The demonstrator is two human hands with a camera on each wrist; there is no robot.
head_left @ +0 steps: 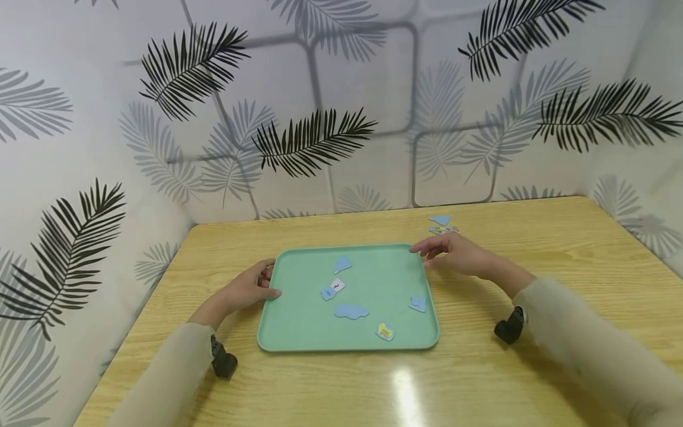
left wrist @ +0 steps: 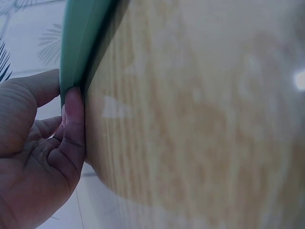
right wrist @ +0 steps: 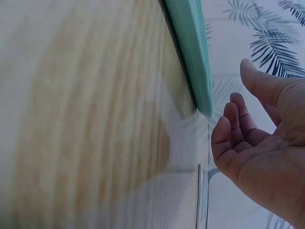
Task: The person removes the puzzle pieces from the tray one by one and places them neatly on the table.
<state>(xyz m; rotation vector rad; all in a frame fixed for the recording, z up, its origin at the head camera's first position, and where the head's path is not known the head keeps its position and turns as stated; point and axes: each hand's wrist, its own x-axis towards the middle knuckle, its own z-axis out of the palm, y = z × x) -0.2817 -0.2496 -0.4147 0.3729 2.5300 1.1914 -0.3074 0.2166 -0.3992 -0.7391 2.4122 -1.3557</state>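
Observation:
A green tray (head_left: 304, 335) lies on the wooden table. My left hand (head_left: 245, 290) holds its left rim, thumb over the edge and fingers curled beneath; in the left wrist view the tray edge (left wrist: 76, 52) sits between thumb and fingers. At the far right corner is my right hand (head_left: 450, 254), its fingers loosely bent; the right wrist view shows this hand (right wrist: 267, 143) holding nothing, beside the tray wall (right wrist: 190, 52). Spread on the tray are blue puzzle pieces, among them a triangular piece (head_left: 342, 264) and a long piece (head_left: 351, 311), plus a yellow-patterned piece (head_left: 385, 332).
Behind the right hand, a blue piece (head_left: 440, 220) and a colourful piece (head_left: 443, 230) lie on the table (head_left: 320, 391). A leaf-patterned wall covering (head_left: 363, 172) rises along the table's back and sides.

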